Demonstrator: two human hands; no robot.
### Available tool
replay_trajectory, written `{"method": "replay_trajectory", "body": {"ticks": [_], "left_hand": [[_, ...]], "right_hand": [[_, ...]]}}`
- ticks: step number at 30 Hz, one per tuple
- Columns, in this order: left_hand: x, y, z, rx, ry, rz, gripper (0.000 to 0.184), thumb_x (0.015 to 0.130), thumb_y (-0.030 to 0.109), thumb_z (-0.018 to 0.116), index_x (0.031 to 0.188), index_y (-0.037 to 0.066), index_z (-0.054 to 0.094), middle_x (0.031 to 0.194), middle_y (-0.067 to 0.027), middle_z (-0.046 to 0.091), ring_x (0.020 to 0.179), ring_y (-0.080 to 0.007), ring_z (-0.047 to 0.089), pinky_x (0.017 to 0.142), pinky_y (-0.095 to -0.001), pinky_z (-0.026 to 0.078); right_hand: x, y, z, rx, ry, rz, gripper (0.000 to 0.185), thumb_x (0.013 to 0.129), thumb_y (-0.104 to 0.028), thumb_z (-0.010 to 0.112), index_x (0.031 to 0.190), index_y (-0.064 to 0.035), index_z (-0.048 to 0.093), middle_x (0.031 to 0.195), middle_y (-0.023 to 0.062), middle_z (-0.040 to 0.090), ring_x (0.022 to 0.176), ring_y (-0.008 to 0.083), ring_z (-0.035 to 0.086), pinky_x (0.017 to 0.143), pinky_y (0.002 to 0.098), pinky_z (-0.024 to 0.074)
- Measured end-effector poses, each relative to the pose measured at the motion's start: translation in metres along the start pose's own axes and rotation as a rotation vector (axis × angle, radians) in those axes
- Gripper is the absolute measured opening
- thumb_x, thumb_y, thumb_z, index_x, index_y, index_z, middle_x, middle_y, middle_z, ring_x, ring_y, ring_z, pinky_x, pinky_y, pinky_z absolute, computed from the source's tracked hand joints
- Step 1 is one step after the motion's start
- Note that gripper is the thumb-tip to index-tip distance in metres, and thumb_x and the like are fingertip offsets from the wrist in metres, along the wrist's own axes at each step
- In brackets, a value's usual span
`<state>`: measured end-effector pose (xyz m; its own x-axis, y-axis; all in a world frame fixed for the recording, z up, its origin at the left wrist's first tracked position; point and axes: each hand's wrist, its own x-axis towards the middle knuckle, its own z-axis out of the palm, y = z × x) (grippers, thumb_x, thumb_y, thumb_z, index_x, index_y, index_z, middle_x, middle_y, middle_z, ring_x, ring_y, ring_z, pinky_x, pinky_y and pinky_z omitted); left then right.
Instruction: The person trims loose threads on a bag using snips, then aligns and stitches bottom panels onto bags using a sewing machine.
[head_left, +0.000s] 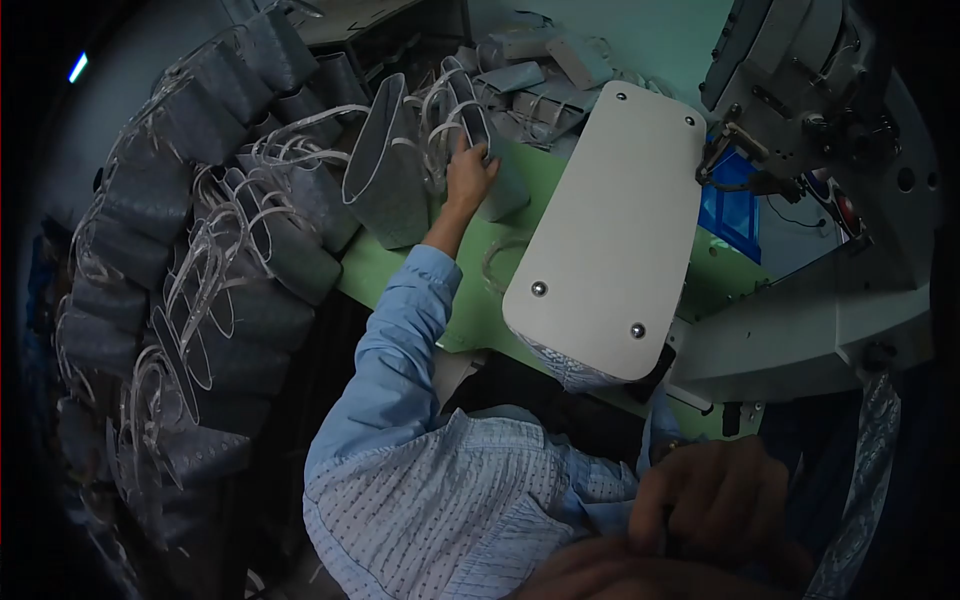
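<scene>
My left hand point(470, 178) reaches forward and is closed at the rim of a grey bag point(505, 190) with pale handles, standing on the green table point(548, 172). Beside it stands another open grey bag point(392, 195). My right hand point(712, 495) is raised close to the camera at the lower right, its fingers curled; what they hold, if anything, is hidden. Between the hands lies a large bag point(605, 230) with its pale base facing up, metal studs near the corners and a patterned side below.
Many grey bags point(150, 190) with plastic-wrapped handles are piled at the left. A large machine point(800, 330) fills the right side, with a blue bin point(732, 205) behind it. Assorted pieces point(545, 90) lie heaped at the back.
</scene>
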<state>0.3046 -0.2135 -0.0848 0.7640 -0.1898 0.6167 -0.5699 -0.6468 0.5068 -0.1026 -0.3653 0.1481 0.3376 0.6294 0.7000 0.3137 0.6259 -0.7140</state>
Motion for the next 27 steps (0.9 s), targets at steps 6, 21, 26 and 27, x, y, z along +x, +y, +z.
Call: {"method": "replay_trajectory", "body": {"ticks": [6, 21, 26, 27], "left_hand": [[0.046, 0.002, -0.084, -0.275, 0.171, 0.019, 0.034, 0.078, 0.016, 0.075, 0.106, -0.002, 0.066, 0.100, -0.0151, 0.071, 0.063, -0.0125, 0.059, 0.059, -0.0288, 0.048], [-0.083, -0.078, -0.372, -0.642, 0.934, -0.258, 0.018, 0.088, 0.016, 0.072, 0.089, 0.000, 0.065, 0.086, -0.0061, 0.067, 0.072, -0.0119, 0.062, 0.064, -0.0257, 0.051], [-0.145, -0.156, -0.383, -0.489, 0.768, -0.548, 0.035, 0.088, 0.027, 0.073, 0.101, -0.004, 0.064, 0.086, -0.0065, 0.065, 0.076, -0.0144, 0.062, 0.064, -0.0277, 0.052], [-0.147, -0.159, -0.382, -0.482, 0.817, -0.575, 0.042, 0.087, 0.029, 0.074, 0.109, -0.005, 0.062, 0.087, -0.0067, 0.065, 0.077, -0.0154, 0.063, 0.064, -0.0279, 0.052]], "right_hand": [[0.001, 0.005, -0.002, 0.025, -0.016, -0.041, 0.049, 0.096, -0.040, 0.057, 0.060, -0.0066, 0.055, 0.051, 0.0054, 0.053, 0.037, 0.0123, 0.048, 0.069, 0.0465, 0.0581], [-0.005, 0.010, -0.016, 0.115, -0.051, -0.089, 0.047, 0.095, -0.033, 0.059, 0.059, -0.0046, 0.057, 0.051, 0.0057, 0.054, 0.040, 0.0116, 0.051, 0.070, 0.0474, 0.0587], [-0.007, 0.011, -0.018, 0.129, -0.048, -0.110, 0.046, 0.095, -0.031, 0.059, 0.058, -0.0039, 0.057, 0.051, 0.0058, 0.054, 0.041, 0.0113, 0.052, 0.070, 0.0478, 0.0590], [-0.007, 0.011, -0.017, 0.126, -0.046, -0.115, 0.046, 0.095, -0.030, 0.060, 0.058, -0.0038, 0.057, 0.051, 0.0059, 0.054, 0.041, 0.0113, 0.052, 0.070, 0.0478, 0.0590]]}}
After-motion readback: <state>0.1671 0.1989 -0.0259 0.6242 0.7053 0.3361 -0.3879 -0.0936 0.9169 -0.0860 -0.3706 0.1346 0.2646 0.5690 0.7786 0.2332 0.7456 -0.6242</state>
